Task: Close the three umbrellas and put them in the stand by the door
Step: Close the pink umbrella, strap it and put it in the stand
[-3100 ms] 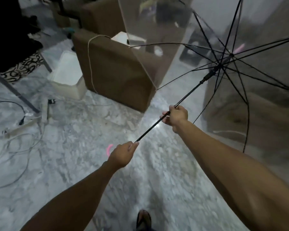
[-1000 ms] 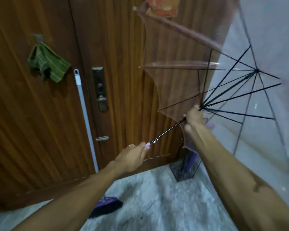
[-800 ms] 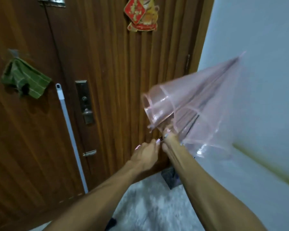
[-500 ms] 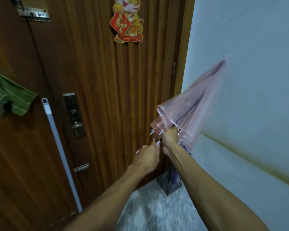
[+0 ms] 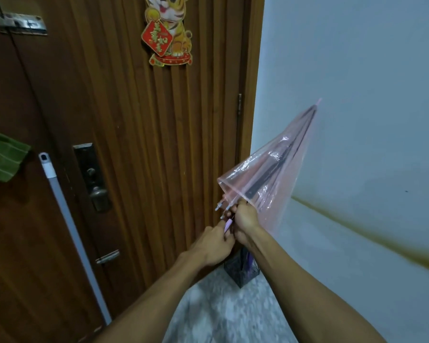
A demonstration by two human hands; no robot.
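The clear pink umbrella is folded shut, its tip pointing up and right towards the wall. My right hand grips it at the rib ends. My left hand holds the pink handle just below, touching my right hand. The dark mesh umbrella stand sits on the floor in the corner by the door, below my hands, with a purple umbrella standing in it, partly hidden by my right forearm.
A brown wooden door fills the left, with a lock plate, a tiger decoration and a green cloth. A grey mop pole leans against it. A pale wall stands to the right. The floor is marble.
The umbrella went from open to folded shut as I turned to the door. Over the last half second my hands stayed together at its base and the view dropped slightly closer to the stand.
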